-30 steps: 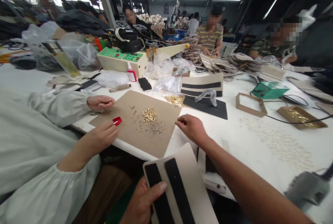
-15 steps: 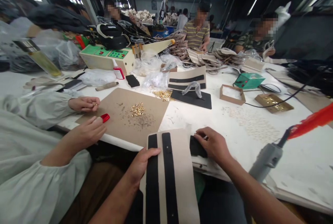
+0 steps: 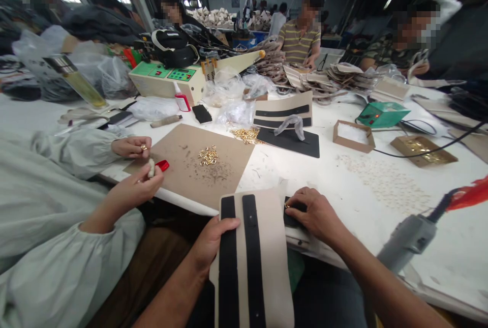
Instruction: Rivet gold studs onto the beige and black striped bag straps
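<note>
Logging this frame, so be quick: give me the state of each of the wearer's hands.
Left hand: closed on the beige panel with black strips.
Right hand: fingertips pinching a small gold piece.

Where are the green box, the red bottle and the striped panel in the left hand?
Green box (image 3: 387, 114): head view, middle of its body.
Red bottle (image 3: 183, 103): head view, body below the white nozzle.
Striped panel (image 3: 254, 257): head view, right black strip.

Head-worn view looks forward and down, close.
</note>
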The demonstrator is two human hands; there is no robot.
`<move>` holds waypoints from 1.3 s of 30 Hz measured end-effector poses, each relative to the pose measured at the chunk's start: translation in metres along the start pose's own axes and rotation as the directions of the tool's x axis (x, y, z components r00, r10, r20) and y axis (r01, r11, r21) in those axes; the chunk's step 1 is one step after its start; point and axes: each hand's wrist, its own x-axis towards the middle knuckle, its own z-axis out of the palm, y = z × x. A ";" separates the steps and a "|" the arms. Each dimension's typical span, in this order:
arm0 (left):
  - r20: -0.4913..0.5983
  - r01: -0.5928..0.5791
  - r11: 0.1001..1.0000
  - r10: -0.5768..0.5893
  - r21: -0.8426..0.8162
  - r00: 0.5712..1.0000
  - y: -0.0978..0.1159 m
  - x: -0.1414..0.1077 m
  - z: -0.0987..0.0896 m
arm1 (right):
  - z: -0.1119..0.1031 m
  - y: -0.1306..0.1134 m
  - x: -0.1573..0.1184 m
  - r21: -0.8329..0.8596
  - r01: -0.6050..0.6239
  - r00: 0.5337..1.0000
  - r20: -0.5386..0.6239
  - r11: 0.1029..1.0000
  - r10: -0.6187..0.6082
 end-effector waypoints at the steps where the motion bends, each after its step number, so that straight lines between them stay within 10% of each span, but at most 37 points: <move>1: -0.006 -0.007 1.000 0.007 0.002 1.000 0.000 -0.001 -0.001 | -0.001 -0.002 0.001 -0.024 -0.010 1.000 0.016 1.000 0.010; 10: 0.061 -0.009 1.000 0.009 0.002 0.998 0.002 -0.006 -0.001 | -0.011 -0.026 0.009 -0.296 -0.096 0.984 0.118 0.950 0.136; 30: 0.084 -0.017 1.000 0.019 -0.026 0.996 0.000 -0.004 -0.007 | -0.004 0.011 -0.004 -0.266 0.245 0.969 0.042 0.932 -0.243; 39: 0.080 -0.009 1.000 0.010 -0.017 0.997 0.001 -0.004 -0.001 | -0.006 0.000 -0.003 -0.316 0.181 0.983 0.094 0.931 -0.159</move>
